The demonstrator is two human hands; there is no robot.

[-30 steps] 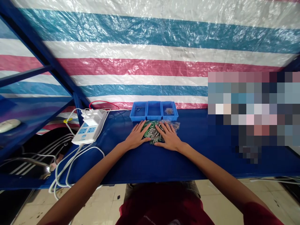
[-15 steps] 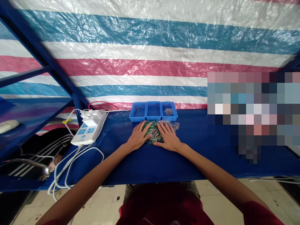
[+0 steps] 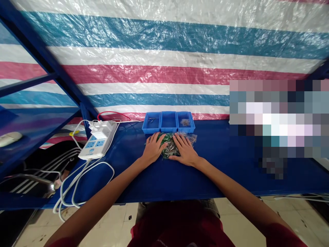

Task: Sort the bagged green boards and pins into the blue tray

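Both your hands lie palm down and apart from each other, fingers loosely spread: your left hand [image 3: 153, 150] covers the left side of the heap of metal pieces [image 3: 169, 146], your right hand [image 3: 187, 152] its right side. Neither looks clamped on anything. The heap sits on the blue table [image 3: 164, 185], just on the near side of the blue trays, with green material [image 3: 162, 138] showing among it and clear plastic [image 3: 192, 138] sticking out past your right fingers. Whether the pieces are loose or bagged, you cannot tell from here.

Pushing down or outward unevenly could send slim pieces skidding out from under your palms, and slick plastic beneath could make the heap slide. A forearm snagging the white cables [image 3: 77, 185] at the near left could tug the power strip [image 3: 94, 151].

Count two hands, one heap and three trays in a row: the left tray [image 3: 151, 130] with what look like two thin pieces, the middle tray [image 3: 168, 130], and the right tray [image 3: 185, 130] with one small pale clump. There is one power strip. The heap's pieces overlap too much to number.
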